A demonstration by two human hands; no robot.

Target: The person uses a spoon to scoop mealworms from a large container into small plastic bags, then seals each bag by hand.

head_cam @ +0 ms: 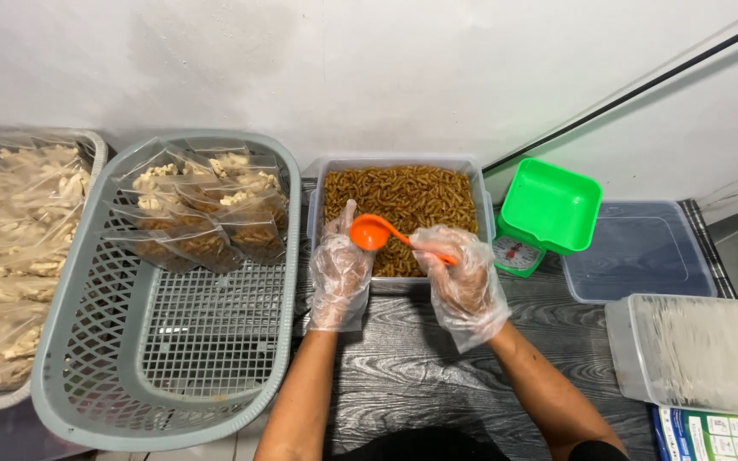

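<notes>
An orange scoop [379, 234] was held over the near half of a clear tub [483, 205] filled with brown twisted snacks [403, 198]. Its handle was pinched in the closed fingers of the right hand [465, 282], gloved in loose clear plastic, so that the bowl could be worked in front of the fingertips. Its long axis ran from the right fingers up and to the left, the bowl pointing toward the left hand [340, 277]. That hand, also gloved, was kept just behind the bowl with fingers loosely curled; whether it gripped a bag could not be told. Left of those fingers a grey basket [79, 358] held filled bags [215, 213], seemingly kept within reach; right of the scoop hand stood a green scale [548, 209].
</notes>
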